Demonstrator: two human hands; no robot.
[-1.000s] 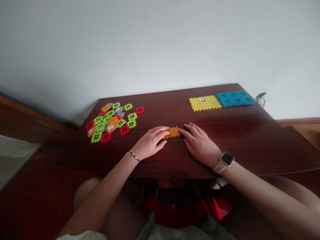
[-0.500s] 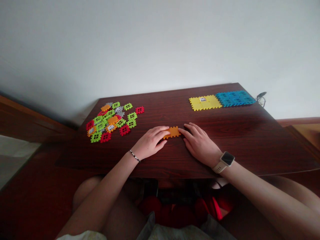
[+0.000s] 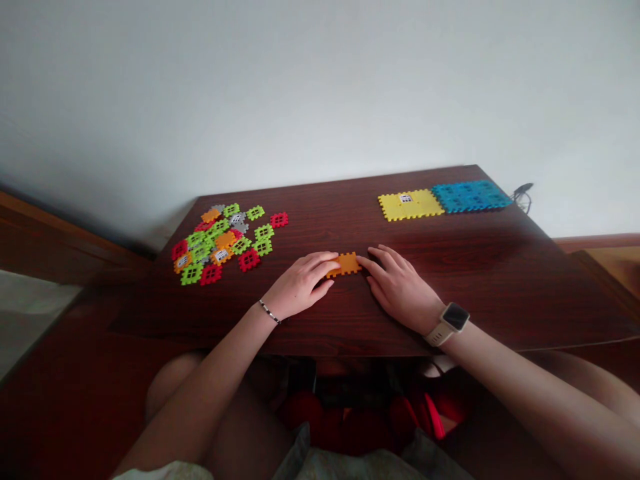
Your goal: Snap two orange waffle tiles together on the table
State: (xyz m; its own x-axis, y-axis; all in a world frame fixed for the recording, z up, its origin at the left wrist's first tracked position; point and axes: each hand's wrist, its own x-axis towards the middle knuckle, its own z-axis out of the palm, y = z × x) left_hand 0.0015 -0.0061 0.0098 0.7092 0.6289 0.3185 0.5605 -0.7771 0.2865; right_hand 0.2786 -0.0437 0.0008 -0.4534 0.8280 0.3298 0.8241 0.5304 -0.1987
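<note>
An orange interlocking tile piece [image 3: 345,264] lies flat on the dark wooden table [image 3: 325,320], between my two hands. My left hand [image 3: 300,283] rests on the table with its fingers curled over the piece's left end, pressing on it. My right hand [image 3: 400,287] lies flat on the other side, fingers stretched out, its fingertips touching the piece's right edge. A bracelet is on my left wrist and a watch on my right.
A loose heap of green, red, orange and grey tiles [image 3: 223,243] lies at the table's far left. A joined yellow panel [image 3: 410,205] and a joined blue panel [image 3: 470,196] lie at the far right, near a dark cable [image 3: 523,193]. A white wall rises behind.
</note>
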